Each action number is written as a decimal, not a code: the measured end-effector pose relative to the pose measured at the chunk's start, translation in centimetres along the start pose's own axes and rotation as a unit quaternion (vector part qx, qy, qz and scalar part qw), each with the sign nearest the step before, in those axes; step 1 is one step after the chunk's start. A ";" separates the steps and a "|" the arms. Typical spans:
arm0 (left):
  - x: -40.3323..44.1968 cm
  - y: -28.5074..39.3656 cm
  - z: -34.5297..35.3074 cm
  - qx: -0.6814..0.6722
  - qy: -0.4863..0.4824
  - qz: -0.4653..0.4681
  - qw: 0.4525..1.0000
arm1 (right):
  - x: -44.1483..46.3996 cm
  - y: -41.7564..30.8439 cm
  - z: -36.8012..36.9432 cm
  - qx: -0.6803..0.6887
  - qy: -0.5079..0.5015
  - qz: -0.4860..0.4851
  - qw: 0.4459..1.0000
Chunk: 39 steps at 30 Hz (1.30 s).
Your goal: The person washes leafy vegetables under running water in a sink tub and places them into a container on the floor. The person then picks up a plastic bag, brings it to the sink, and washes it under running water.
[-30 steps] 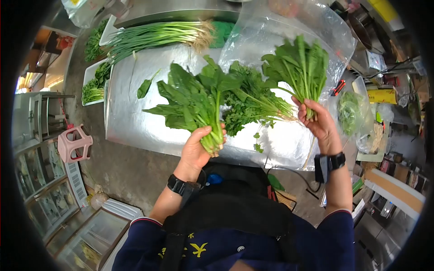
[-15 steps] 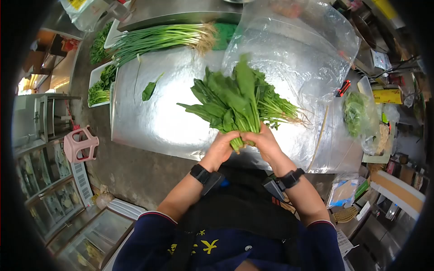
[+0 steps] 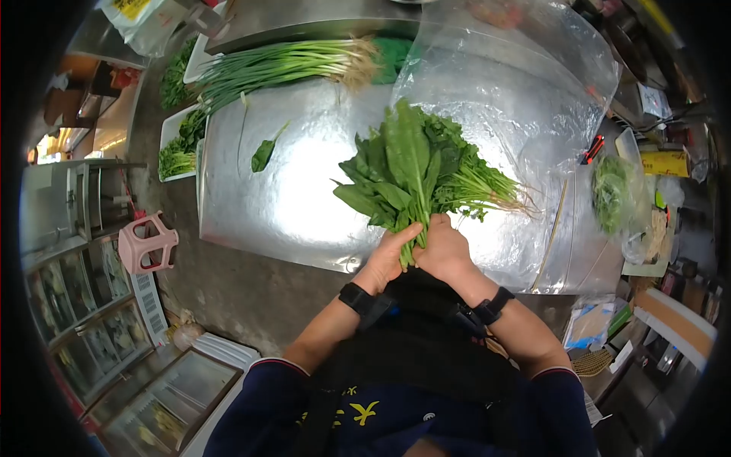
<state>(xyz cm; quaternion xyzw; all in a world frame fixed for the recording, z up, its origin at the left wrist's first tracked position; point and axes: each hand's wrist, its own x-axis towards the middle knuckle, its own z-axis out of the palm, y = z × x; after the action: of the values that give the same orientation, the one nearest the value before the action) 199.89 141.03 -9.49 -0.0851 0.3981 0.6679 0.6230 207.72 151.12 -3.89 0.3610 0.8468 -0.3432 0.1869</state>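
A bunch of leafy greens (image 3: pixel 403 167), with broad dark leaves and pale green stems, is held over the near edge of the metal table (image 3: pixel 259 221). My left hand (image 3: pixel 392 255) is closed around the stems, its thumb lying across them. Close beside it, my right hand (image 3: pixel 444 250) is closed on the same stems from the other side. Behind the bunch lies a pile of thin-stemmed herbs (image 3: pixel 487 183) with pale roots pointing right. A single loose leaf (image 3: pixel 263 154) rests on the table to the left.
Spring onions (image 3: pixel 297 67) lie along the back of the table. Clear plastic sheeting (image 3: pixel 510 84) covers the right rear. A red and black cutter (image 3: pixel 592 149) and bagged greens (image 3: pixel 611 194) are at the right. A pink stool (image 3: pixel 148 244) stands on the floor at left.
The bunch has come slightly nearer my body, its leaves settling lower. My right hand has turned so its back faces up, and both hands sit closer together. The view has shifted slightly.
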 end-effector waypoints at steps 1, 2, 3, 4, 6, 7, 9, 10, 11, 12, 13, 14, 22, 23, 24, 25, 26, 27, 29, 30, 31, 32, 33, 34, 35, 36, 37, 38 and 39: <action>-0.1 0.1 0.2 -0.026 0.024 -0.008 0.999 | 0.1 -0.3 -0.3 0.003 0.003 0.004 1.000; 0.0 -0.1 0.6 -0.053 0.044 -0.019 0.997 | 0.2 -0.5 -0.8 -0.012 -0.039 -0.007 0.999; 0.1 -0.1 -0.3 -0.096 0.026 -0.051 0.994 | 0.0 -0.6 -1.3 -0.026 -0.080 -0.016 0.996; 0.2 0.0 -0.6 -0.091 0.021 -0.062 0.994 | -0.3 -0.9 -1.6 -0.020 -0.076 -0.004 0.997; 0.0 0.3 -1.3 -0.148 0.015 -0.062 0.987 | -1.1 -1.8 -1.9 -0.044 -0.054 -0.072 0.995; -0.1 0.3 -1.4 -0.131 0.006 -0.059 0.990 | -1.1 -2.0 -2.3 -0.057 -0.085 -0.074 0.992; -0.1 0.1 -2.0 -0.141 0.016 -0.061 0.988 | -1.5 -1.5 -2.2 -0.079 -0.053 -0.096 0.991; -0.1 0.3 -2.3 -0.151 0.032 -0.054 0.987 | -1.7 -1.4 -2.0 -0.100 -0.024 -0.129 0.986; -0.3 0.4 -2.5 -0.155 0.065 -0.058 0.984 | -2.1 -0.9 -2.3 -0.067 0.010 -0.162 0.984; -0.5 0.8 -3.1 -0.156 0.064 -0.062 0.984 | -2.4 -0.1 -3.0 -0.067 0.009 -0.158 0.985; -0.5 1.4 -4.0 -0.162 -0.016 -0.061 0.985 | -2.4 0.8 -4.1 0.025 0.036 -0.143 0.989; -0.5 1.8 -4.4 -0.168 -0.096 -0.056 0.979 | -2.1 1.9 -5.2 0.117 0.062 -0.130 0.983; -5.3 5.0 -3.7 -0.174 -0.088 -0.002 0.981 | 7.4 12.0 -2.7 -0.137 0.277 -0.114 0.944; -5.9 5.6 -3.9 -0.144 -0.070 -0.008 0.987 | 7.6 11.7 -3.0 -0.159 0.217 -0.084 0.959; -6.5 6.0 -4.0 -0.145 -0.064 0.012 0.987 | 7.7 11.4 -3.5 -0.158 0.218 -0.105 0.957; -7.2 6.1 -3.9 -0.172 -0.093 0.018 0.981 | 7.4 11.0 -4.0 -0.165 0.227 -0.113 0.953; -7.8 6.3 -3.9 -0.197 -0.124 0.022 0.972 | 7.1 10.3 -3.9 -0.171 0.238 -0.119 0.949; -8.1 6.3 -4.3 -0.202 -0.117 0.026 0.972 | 7.2 9.7 -3.6 -0.172 0.240 -0.134 0.946; -8.7 6.7 -4.8 -0.207 -0.127 0.035 0.969 | 7.1 9.2 -3.3 -0.081 0.156 -0.008 0.984; -8.9 6.9 -5.0 -0.210 -0.134 0.030 0.968 | 6.9 9.2 -3.2 -0.091 0.161 -0.020 0.983; -9.2 6.8 -5.5 -0.204 -0.130 0.051 0.969 | 6.5 9.1 -2.9 -0.031 0.216 -0.043 0.975; -9.8 7.1 -5.6 -0.207 -0.134 0.064 0.967 | 5.9 8.5 -2.7 0.033 0.265 -0.066 0.961; -10.4 7.5 -5.6 -0.177 -0.114 0.048 0.976 | 4.8 8.3 -3.1 0.222 0.189 -0.014 0.957; -11.1 7.7 -5.9 -0.148 -0.093 0.032 0.984 | 3.3 7.7 -3.9 0.399 0.100 0.041 0.911; -11.4 7.6 -6.7 -0.150 -0.091 0.033 0.984 | 1.9 7.9 -4.2 0.473 0.039 0.073 0.877; -11.7 7.6 -7.4 -0.153 -0.093 0.044 0.983 | 0.4 8.2 -4.0 0.540 -0.023 0.106 0.834; -12.1 7.7 -7.9 -0.139 -0.106 0.045 0.984 | -1.2 7.6 -3.0 0.635 -0.037 0.097 0.766; -12.5 7.7 -8.5 -0.124 -0.119 0.049 0.984 | -2.4 6.4 -1.8 0.719 -0.056 0.085 0.687; -13.0 7.3 -8.9 -0.140 -0.104 0.065 0.982 | -3.3 4.1 -1.1 0.739 -0.060 0.056 0.669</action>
<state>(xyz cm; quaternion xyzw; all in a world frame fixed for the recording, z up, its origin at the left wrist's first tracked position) 192.68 126.14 -4.44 -0.0757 0.2382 0.7617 0.5977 212.88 152.32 -3.10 0.4067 0.2815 -0.8662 -0.0713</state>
